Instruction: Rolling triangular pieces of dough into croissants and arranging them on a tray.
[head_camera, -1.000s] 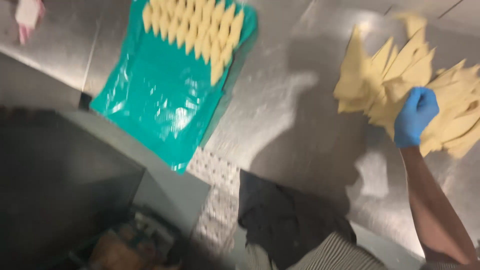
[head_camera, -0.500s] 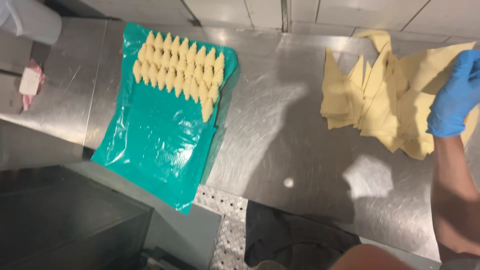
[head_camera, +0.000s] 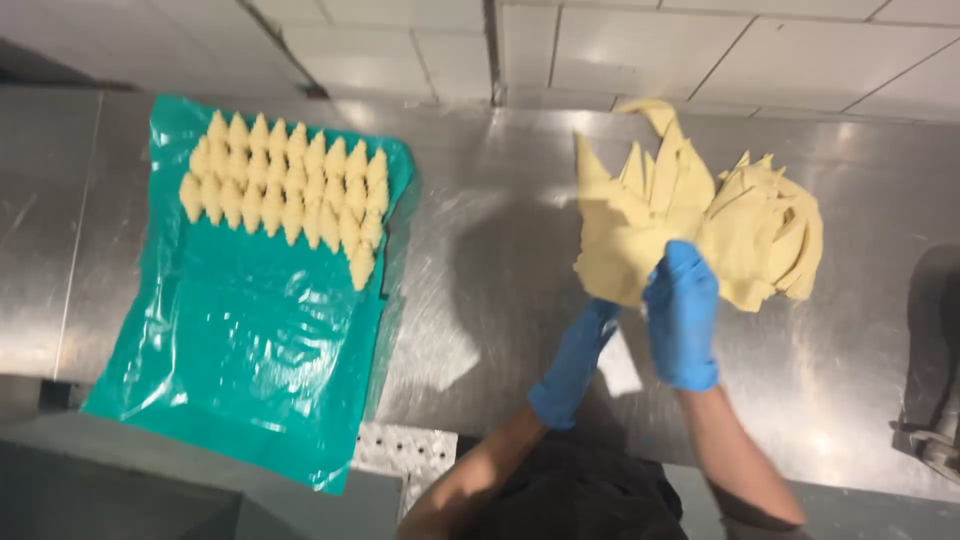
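Both gloved hands, left grip (head_camera: 590, 345) and right grip (head_camera: 682, 300), clutch the dough triangle pile (head_camera: 700, 220); shaped croissants (head_camera: 285, 190) on green plastic sheet (head_camera: 240, 350) sit well left, tabletop (head_camera: 480, 270) between.

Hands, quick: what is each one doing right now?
Left hand: reaching under the dough triangles; grip cannot be told.
Right hand: closed on the dough triangles' near edge.

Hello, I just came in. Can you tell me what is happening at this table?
A person in blue gloves stands at a steel table. Both hands, the left hand and the right hand, are at the near edge of a pile of cut dough triangles; the grip itself is too blurred to read. To the left lies a green plastic sheet. At its far end, rolled dough pieces sit in tight rows, while the rest of the sheet is bare.
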